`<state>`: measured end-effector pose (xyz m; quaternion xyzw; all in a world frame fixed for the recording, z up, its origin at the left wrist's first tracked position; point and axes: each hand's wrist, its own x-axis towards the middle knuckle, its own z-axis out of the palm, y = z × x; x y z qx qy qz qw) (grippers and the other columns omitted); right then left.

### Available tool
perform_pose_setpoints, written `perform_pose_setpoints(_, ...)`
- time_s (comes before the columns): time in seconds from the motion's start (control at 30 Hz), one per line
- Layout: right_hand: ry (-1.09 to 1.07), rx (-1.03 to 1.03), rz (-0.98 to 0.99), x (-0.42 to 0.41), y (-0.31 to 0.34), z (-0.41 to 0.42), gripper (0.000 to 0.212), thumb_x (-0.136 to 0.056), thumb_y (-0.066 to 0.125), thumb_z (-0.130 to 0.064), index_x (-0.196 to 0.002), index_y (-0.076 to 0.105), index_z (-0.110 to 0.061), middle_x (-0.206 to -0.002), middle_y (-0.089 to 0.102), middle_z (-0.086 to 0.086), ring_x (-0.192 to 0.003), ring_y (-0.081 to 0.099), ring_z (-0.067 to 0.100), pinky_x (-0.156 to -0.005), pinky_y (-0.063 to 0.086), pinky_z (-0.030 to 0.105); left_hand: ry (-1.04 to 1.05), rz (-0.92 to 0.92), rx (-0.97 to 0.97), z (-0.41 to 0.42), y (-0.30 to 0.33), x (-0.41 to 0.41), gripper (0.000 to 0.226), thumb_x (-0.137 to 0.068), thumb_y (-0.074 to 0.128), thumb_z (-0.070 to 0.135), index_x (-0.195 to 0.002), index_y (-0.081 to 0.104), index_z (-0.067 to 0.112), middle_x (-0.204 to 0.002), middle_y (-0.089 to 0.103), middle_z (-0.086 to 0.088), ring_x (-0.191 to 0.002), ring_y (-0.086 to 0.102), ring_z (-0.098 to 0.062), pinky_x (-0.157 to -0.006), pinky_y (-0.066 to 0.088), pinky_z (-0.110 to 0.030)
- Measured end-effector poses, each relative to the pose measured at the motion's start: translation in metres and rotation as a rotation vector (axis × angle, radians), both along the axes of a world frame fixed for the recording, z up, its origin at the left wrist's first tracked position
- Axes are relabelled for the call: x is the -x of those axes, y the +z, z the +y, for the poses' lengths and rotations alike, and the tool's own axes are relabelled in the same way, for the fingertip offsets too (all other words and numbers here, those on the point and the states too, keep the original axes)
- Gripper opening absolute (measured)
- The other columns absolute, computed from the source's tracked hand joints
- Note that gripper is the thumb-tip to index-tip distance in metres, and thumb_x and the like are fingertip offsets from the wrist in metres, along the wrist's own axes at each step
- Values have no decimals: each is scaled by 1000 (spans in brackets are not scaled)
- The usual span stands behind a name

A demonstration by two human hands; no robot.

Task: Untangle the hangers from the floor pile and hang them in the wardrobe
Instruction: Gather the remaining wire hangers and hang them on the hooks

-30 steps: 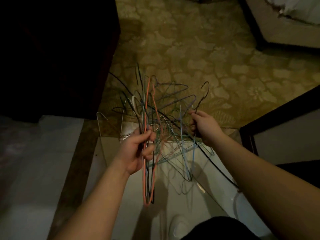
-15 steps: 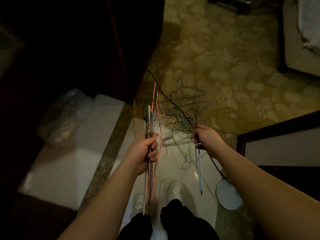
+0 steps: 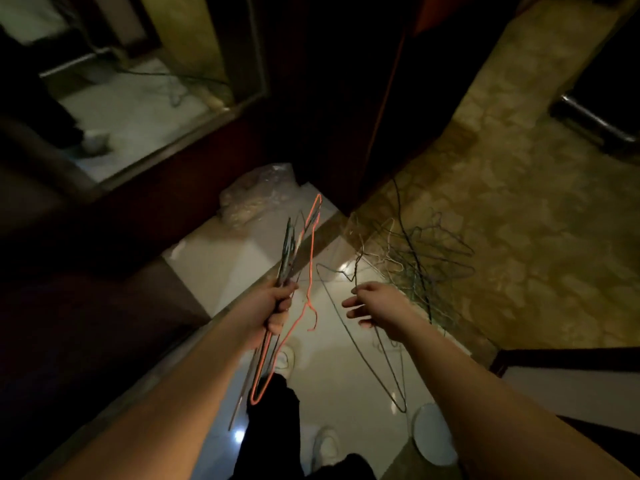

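Note:
My left hand (image 3: 277, 308) grips a bundle of thin wire hangers (image 3: 289, 251), held close together and pointing up and away. An orange hanger (image 3: 310, 271) in that bundle stands out, its hook dangling beside my fist. My right hand (image 3: 372, 306) hovers with fingers spread and holds nothing that I can see. A dark hanger (image 3: 363, 358) slants down just under it; whether it touches the hand is unclear. The tangled pile of hangers (image 3: 419, 258) lies on the floor beyond my right hand. The dark wooden wardrobe (image 3: 329, 98) rises ahead.
A mirror panel (image 3: 138, 98) is at the upper left. A crumpled plastic bag (image 3: 258, 199) lies by the wardrobe base. My white shoes (image 3: 285, 358) stand on glossy tile, with patterned carpet (image 3: 519, 237) to the right. A round white object (image 3: 433, 434) sits near my right forearm.
My right hand has opened and let go of the tangle, which now lies on the floor. The left hand keeps its bundle. My view has swung up towards the wardrobe.

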<state>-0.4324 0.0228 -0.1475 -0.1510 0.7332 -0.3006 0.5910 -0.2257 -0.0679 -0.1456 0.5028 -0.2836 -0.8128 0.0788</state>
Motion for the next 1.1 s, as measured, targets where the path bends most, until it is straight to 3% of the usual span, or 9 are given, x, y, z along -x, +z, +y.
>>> perform_pose_setpoints(0.13, 129, 20, -2, -37, 39, 23, 25, -96, 46, -8, -117, 59, -11, -95, 74, 10, -79, 69, 20, -58, 48, 27, 112, 4, 37, 40, 34, -57, 10, -100, 46, 14, -94, 53, 16, -53, 38, 4, -33, 26, -7, -37, 18, -13)
perform_pose_setpoints(0.27, 279, 17, 3, -78, 60, 39, 29, -97, 47, -11, -123, 58, -12, -89, 73, 12, -67, 61, 18, -48, 39, 23, 247, -124, 85, 84, 51, -116, 11, -101, 45, 14, -102, 56, 13, -54, 34, 4, -35, 21, -7, -40, 15, -16)
perform_pose_setpoints(0.53, 611, 21, 87, -202, 79, 47, 37, -95, 45, -8, -129, 57, -13, -90, 70, 8, -63, 58, 16, -48, 36, 22, 535, -178, 35, 194, 71, -260, 11, -100, 46, 15, -99, 57, 12, -56, 38, 5, -42, 24, -8, -38, 17, -20)
perform_pose_setpoints(0.73, 828, 25, 117, -335, 87, 68, 38, -96, 46, -10, -133, 55, -13, -96, 71, 7, -62, 57, 13, -47, 34, 21, 747, -233, 49, 286, 79, -387, 16, -100, 48, 18, -109, 58, 10, -61, 43, 4, -47, 30, -9, -43, 22, -23)
perform_pose_setpoints(1.1, 1196, 109, 144, -625, 112, 148, 39, -94, 52, -12, -132, 54, -21, -98, 69, -1, -65, 62, 9, -46, 35, 21, 1104, -262, 112, 434, 100, -630, 15, -101, 46, 17, -111, 55, 12, -60, 37, 3, -44, 26, -9, -36, 20, -20)
